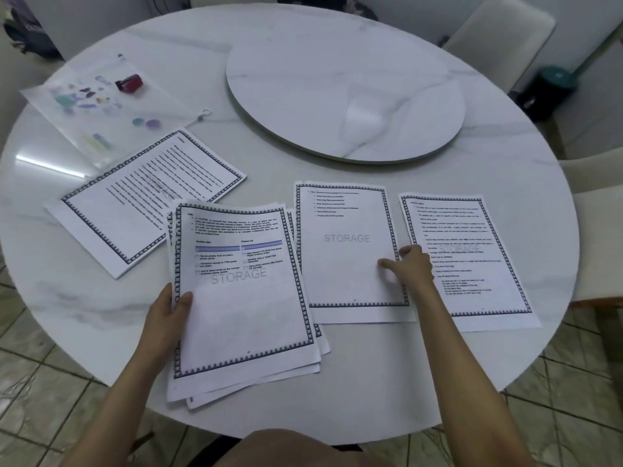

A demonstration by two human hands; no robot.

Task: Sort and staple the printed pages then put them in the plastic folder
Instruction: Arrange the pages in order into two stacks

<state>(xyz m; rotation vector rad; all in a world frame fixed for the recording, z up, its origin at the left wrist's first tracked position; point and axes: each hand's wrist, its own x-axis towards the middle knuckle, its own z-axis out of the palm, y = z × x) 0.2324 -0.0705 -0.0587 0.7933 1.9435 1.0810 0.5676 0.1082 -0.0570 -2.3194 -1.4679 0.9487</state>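
My left hand (170,310) grips the left edge of a stack of printed pages (242,298), thumb on top, over the table's near edge. To its right a single page (347,237) marked STORAGE lies flat; my right hand (409,264) pinches its right edge, thumb on the sheet. Another text page (472,251) lies at the far right, partly under my wrist. A fourth page (148,197) lies angled at the left. The translucent plastic folder (101,106) with pastel prints sits at the far left, a small red stapler (129,83) on it.
A round white marble table (472,348) holds everything, with a raised lazy Susan (344,82) at its centre back. Pale chairs (499,35) stand at the right and a dark bin (546,92) on the tiled floor beyond.
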